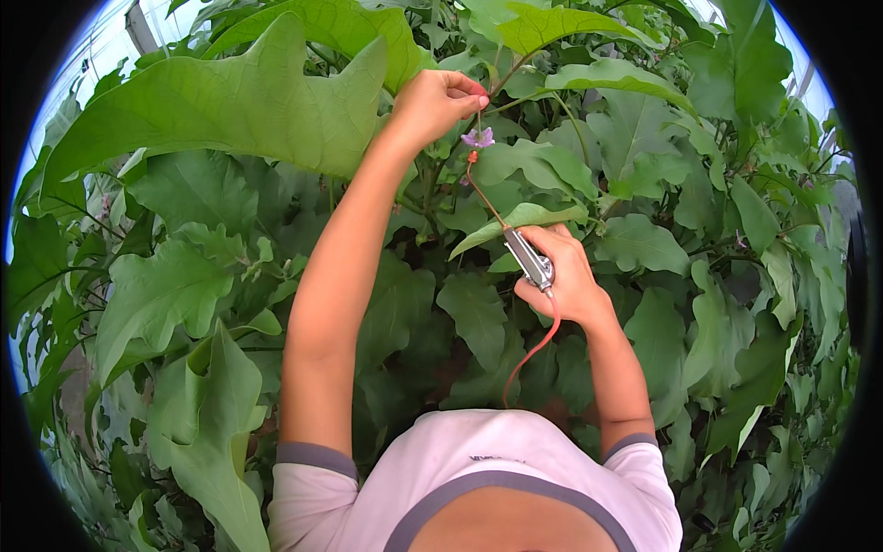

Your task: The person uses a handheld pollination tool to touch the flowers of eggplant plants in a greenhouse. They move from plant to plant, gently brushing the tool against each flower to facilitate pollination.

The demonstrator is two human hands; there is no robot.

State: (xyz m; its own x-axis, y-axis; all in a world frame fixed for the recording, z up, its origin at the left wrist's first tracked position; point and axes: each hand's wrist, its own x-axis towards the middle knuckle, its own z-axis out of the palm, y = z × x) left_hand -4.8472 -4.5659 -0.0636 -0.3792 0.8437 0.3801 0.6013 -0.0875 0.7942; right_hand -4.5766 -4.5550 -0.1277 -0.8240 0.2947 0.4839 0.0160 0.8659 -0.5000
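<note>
Stretched far forward, my left hand (pixel 436 103) pinches a thin stem between thumb and fingers; the thumb and a fingertip look stained red. Just below the pinch hangs an open purple eggplant flower (pixel 479 137). My right hand (pixel 567 265) grips a metal hand sprayer (pixel 530 261) from its right side. From the sprayer a thin bent wand (pixel 487 198) rises to a red nozzle tip (pixel 472 157), right under the flower. I cannot tell whether nozzle and flower touch. A red hose (pixel 534 350) leaves the sprayer's lower end and runs down towards my shirt.
Dense eggplant foliage surrounds both arms. One very large leaf (pixel 227 103) spreads left of my left hand, and a smaller leaf (pixel 524 222) crosses near the wand and right fingers. Pale greenhouse sheeting (pixel 103 41) with a frame post (pixel 141 27) shows at upper left.
</note>
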